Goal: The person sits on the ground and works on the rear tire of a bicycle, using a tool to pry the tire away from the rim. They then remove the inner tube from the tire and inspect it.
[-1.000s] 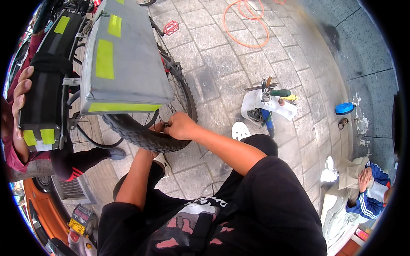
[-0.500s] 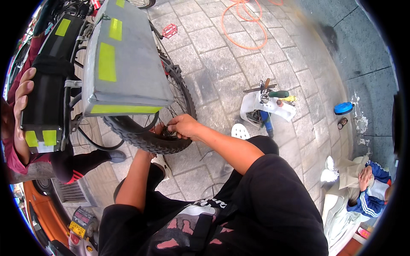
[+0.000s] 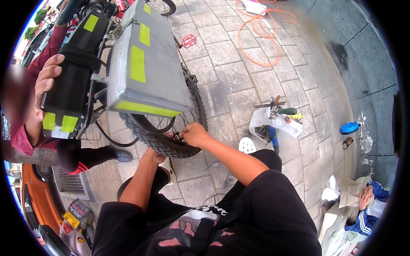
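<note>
My right hand (image 3: 194, 135) is closed in a pinch on a small dark part at the inner edge of a knobby bicycle tire (image 3: 149, 143), among the spokes. What it grips is too small to name. My left hand (image 3: 158, 158) is under the tire, its fingers mostly hidden behind it. Over the wheel sits a grey box (image 3: 149, 89) with yellow-green reflective strips, beside a long black case (image 3: 66, 102). Another person's hand (image 3: 45, 81), in a maroon sleeve, grips that case at the left.
A white tool container (image 3: 288, 126) stands on the paving right of the wheel. An orange hose (image 3: 239, 45) lies behind it. A blue pouch (image 3: 349, 127) lies by the wall. A seated person (image 3: 365, 196) is at lower right, an orange car (image 3: 38, 200) at lower left.
The view has shifted, so the bicycle and tools appear further right, and more of the person at left shows. My right hand stays at the wheel with slight finger movement.
</note>
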Demonstrator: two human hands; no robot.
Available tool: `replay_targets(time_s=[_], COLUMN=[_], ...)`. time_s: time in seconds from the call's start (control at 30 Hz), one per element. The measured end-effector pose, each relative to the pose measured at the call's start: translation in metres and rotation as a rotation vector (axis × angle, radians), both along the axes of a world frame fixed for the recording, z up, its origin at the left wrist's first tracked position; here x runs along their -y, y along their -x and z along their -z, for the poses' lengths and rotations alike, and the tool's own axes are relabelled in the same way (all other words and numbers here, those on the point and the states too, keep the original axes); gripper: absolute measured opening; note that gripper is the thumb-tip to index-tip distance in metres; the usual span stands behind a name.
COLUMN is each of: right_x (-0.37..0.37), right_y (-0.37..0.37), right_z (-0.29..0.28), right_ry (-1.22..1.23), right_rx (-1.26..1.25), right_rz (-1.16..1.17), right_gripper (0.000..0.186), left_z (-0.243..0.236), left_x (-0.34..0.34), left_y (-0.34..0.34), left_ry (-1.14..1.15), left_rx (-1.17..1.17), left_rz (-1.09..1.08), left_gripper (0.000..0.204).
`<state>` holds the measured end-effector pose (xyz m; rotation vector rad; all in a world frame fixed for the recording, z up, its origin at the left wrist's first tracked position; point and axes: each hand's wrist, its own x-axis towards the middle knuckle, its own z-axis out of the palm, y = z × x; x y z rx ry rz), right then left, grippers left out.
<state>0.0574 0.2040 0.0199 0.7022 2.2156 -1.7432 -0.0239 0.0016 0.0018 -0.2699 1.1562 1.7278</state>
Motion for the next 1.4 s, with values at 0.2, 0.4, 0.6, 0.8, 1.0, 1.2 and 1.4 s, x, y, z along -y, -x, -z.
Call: replay_targets(time_s=[0.2, 0.4, 0.6, 0.8, 1.0, 1.2, 1.4], right_x=[0.003, -0.007, -0.005, -0.008, -0.006, -0.007, -0.01], right_y=[0.004, 0.001, -0.002, -0.003, -0.004, 0.003, 0.001], right_z=[-0.042, -0.053, -0.053, -0.033, -0.031, -0.022, -0.019], right_ry=[-0.045, 0.466, 0.434, 0.472, 0.434, 0.473, 0.606], right_rx=[-0.109, 0.223, 0.184, 0.184, 0.206, 0.302, 0.359], right_rz=[-0.209, -0.022, 0.014, 0.046, 0.042, 0.058, 0.093], right_gripper=[0.026, 0.021, 0.026, 0.027, 0.025, 0.022, 0.023], left_z=[0.005, -0.01, -0.031, -0.071, -0.042, -0.068, -0.053], left_x=[0.004, -0.002, -0.004, -0.041, -0.036, -0.048, -0.041], left_y=[-0.009, 0.0, 0.014, 0.0, -0.014, -0.022, -0.018], left_ry=[-0.351, -0.49, -0.007, 0.22, 0.283, 0.398, 0.323], left_rx=[0.241, 0.195, -0.012, -0.274, -0.322, -0.202, -0.183], left_rz=[0.046, 0.136, 0.095, 0.136, -0.08, -0.181, -0.12], left_gripper=[0.047, 0.035, 0.017, 0.025, 0.029, 0.028, 0.029])
